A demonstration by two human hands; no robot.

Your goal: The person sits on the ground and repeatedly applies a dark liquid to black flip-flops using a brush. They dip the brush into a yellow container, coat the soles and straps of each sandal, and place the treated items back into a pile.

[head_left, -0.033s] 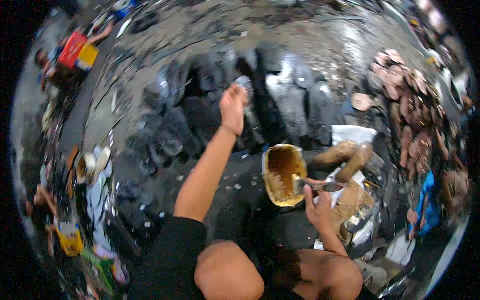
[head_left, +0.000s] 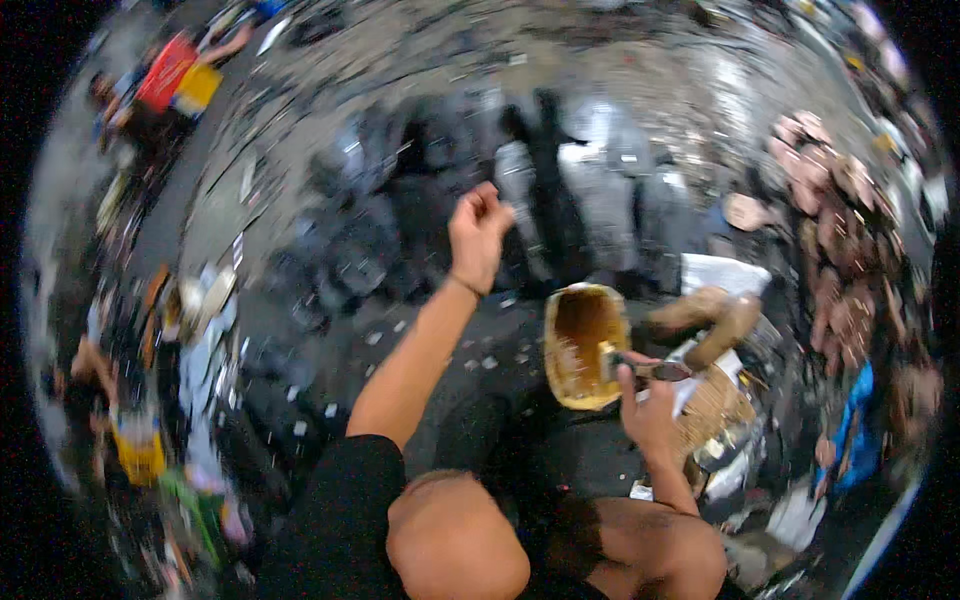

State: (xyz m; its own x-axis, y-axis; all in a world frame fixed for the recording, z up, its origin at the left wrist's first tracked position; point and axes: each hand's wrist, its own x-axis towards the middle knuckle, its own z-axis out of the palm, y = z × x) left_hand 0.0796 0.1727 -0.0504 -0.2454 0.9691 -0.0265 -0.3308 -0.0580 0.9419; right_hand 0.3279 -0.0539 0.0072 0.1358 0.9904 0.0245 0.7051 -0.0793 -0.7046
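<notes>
My left hand (head_left: 478,236) hovers above the near edge of rows of dark shoe soles (head_left: 602,200), its fingers loosely bent and apart, with nothing visible in it. One pale, shiny sole (head_left: 516,180) lies just beyond the fingertips. My right hand (head_left: 652,415) is closed around a brush (head_left: 660,369). The brush's pale bristle end sits at the right rim of a cut-open yellowish container (head_left: 551,350), whose inside is amber-brown with a crusted wall. Motion blurs the soles' outlines.
Two brown foot-shaped forms (head_left: 728,325) lie right of the container, beside a piece of cardboard (head_left: 715,405) and a white sheet (head_left: 722,275). A heap of pinkish-brown sole-shaped pieces (head_left: 835,240) is at the far right. Another person (head_left: 120,105) is at the upper left. Scraps litter the dark floor.
My left hand has drawn back toward me from the pale sole, which stays among the others. The view has shifted slightly; my right hand still holds the brush at the container.
</notes>
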